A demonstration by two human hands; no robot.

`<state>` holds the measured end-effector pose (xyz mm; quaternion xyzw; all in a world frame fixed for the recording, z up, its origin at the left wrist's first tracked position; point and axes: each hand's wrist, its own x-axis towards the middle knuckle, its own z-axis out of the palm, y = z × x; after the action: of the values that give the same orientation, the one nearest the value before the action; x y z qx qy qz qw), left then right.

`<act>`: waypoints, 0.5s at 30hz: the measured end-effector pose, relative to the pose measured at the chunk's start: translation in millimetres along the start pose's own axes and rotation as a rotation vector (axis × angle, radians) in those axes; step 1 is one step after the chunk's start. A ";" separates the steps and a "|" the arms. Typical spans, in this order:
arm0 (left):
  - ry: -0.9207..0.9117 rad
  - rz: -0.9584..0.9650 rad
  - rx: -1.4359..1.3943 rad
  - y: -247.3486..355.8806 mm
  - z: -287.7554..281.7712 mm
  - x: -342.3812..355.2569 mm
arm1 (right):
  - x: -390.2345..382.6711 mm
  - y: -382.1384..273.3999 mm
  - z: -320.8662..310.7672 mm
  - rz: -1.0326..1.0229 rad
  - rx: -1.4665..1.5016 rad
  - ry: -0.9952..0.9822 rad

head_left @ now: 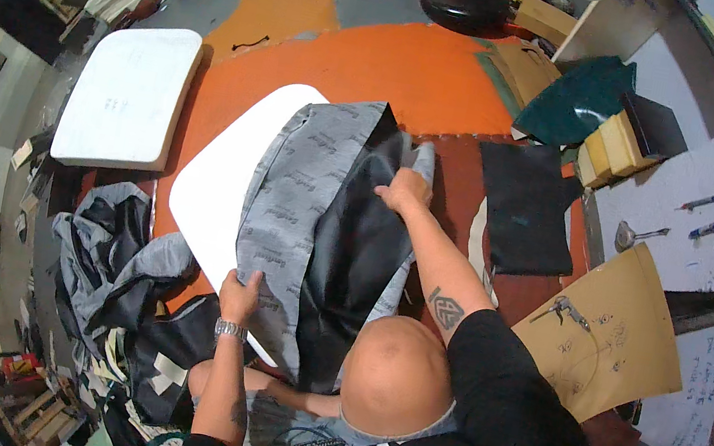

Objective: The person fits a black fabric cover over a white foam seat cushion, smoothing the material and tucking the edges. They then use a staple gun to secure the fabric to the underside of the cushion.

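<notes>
Black shirt (521, 430) nearest, left hand (237, 299) and right hand (407, 192) pinch grey-black cover (296, 203), its long axis pointing away.

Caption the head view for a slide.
Left hand and right hand hold a grey-and-black cover that partly hides a white slab.

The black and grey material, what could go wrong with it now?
The black and grey material might get creased, because it looks folded and wavy between the left hand and the right hand. It could also slip on the flat white piece underneath. And the watch might snag it, being so close to its edge.
</notes>
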<state>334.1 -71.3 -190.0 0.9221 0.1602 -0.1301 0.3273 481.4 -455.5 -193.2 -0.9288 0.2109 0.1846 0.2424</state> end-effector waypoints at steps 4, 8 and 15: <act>0.131 0.057 -0.342 38.2 -44.3 -27.8 | -3.3 -9.1 -26.2 -0.202 0.367 0.051; 0.407 0.197 -0.665 27.6 -98.5 -54.5 | -26.3 -45.1 -104.0 -0.498 0.731 0.273; -0.130 -0.319 -0.395 -68.7 -42.1 -96.8 | -32.9 -14.6 -187.1 -0.755 0.409 0.343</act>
<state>225.1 -14.1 -163.6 0.7932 0.3042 -0.2053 0.4859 505.7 -532.8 -20.8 -0.8909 -0.0729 -0.1181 0.4325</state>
